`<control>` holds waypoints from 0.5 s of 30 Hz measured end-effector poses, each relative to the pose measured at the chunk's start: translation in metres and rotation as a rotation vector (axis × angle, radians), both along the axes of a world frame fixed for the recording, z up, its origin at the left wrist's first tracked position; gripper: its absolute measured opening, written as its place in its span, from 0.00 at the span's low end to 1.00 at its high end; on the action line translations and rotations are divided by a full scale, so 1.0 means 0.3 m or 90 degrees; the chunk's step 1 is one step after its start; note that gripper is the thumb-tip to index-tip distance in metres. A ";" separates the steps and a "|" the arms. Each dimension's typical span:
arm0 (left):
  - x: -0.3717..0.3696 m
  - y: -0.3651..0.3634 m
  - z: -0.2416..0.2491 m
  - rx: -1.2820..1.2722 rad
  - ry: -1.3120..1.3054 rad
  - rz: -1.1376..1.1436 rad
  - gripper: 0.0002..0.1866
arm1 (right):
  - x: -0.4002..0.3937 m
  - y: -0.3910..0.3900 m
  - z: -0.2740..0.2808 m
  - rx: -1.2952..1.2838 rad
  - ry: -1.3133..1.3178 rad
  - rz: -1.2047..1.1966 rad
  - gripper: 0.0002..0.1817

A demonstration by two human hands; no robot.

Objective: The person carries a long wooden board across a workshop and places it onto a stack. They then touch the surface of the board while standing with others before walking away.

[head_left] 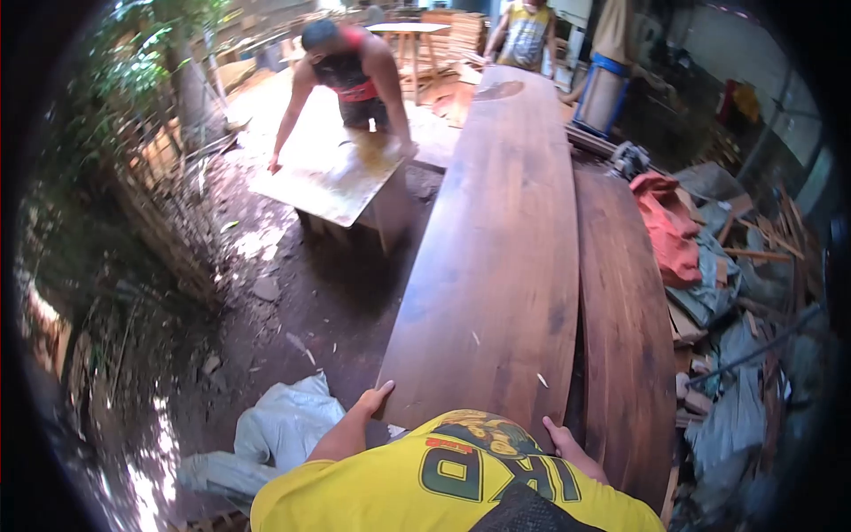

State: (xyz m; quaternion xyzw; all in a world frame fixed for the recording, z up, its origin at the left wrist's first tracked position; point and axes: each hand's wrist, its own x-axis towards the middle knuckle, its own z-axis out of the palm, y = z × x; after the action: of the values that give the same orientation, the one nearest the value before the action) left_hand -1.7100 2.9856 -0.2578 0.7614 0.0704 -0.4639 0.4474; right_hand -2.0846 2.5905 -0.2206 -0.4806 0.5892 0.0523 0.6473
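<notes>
A long brown wooden board [496, 248] stretches away from my body, and its near end lies between my hands. My left hand [373, 399] grips the board's left edge, thumb on top, fingers hidden below. On the right side, my right hand [562, 436] holds the near edge with the thumb up; its other fingers are mostly out of sight. A co-worker in a grey and yellow top [525, 37] stands at the far end of this board. Beside it on the right lies a second, darker board [625, 328], which neither hand visibly touches.
Another person [350, 71] leans over a small table [332, 177] at the upper left. A white sack [288, 417] lies near my left arm. Red cloth [665, 226], sacks and wood scraps are heaped along the right. A tree trunk [160, 222] stands left.
</notes>
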 end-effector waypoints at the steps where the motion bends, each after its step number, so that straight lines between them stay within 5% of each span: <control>1: -0.011 -0.003 0.018 0.002 0.004 0.018 0.43 | -0.006 -0.002 0.003 -0.010 0.007 -0.003 0.36; 9: -0.070 -0.028 0.141 0.026 -0.009 0.021 0.49 | -0.025 -0.030 0.014 0.009 0.041 -0.003 0.37; 15: -0.086 0.003 0.049 0.009 0.008 0.030 0.46 | -0.047 -0.051 -0.040 -0.002 0.021 0.015 0.39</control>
State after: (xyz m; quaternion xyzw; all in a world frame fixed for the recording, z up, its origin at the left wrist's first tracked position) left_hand -1.7359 2.9864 -0.2431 0.7597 0.0946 -0.4575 0.4523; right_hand -2.0986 2.5753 -0.2327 -0.4876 0.5945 0.0668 0.6358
